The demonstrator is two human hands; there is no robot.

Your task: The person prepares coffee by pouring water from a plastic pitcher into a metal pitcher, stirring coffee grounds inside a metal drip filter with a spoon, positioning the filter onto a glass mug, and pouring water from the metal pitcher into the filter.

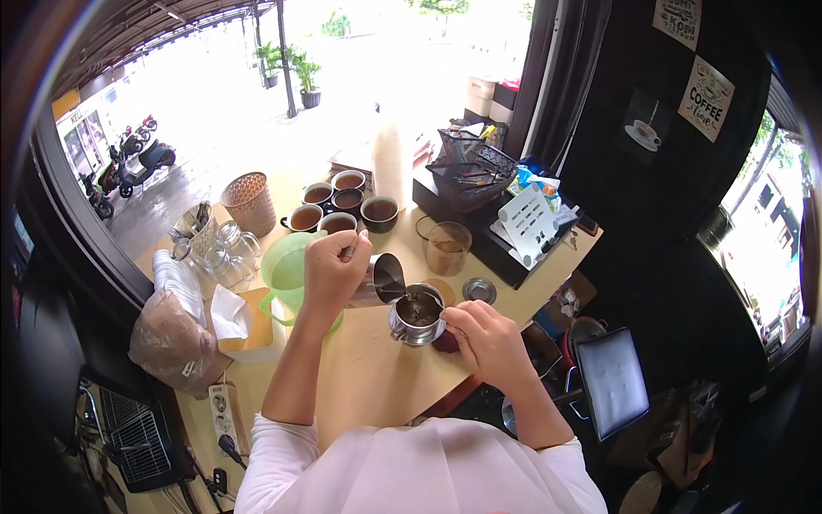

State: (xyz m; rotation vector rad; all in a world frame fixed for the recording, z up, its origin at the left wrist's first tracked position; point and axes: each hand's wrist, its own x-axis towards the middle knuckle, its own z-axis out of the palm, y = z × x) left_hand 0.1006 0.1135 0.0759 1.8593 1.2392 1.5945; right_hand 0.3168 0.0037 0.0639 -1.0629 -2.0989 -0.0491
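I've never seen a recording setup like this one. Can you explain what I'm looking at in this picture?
There is no machine here: a person works bare-handed. The single picture comes from a camera worn on their head, looking forward and down. The left hand holds a metal pitcher, tipped with its lip over a metal cup that has dark contents. The right hand is at the right edge of that cup; exactly what it grips is hard to tell. Also on the pale table are six cups of brown drink, a green plastic pitcher, glass mugs and a woven basket.
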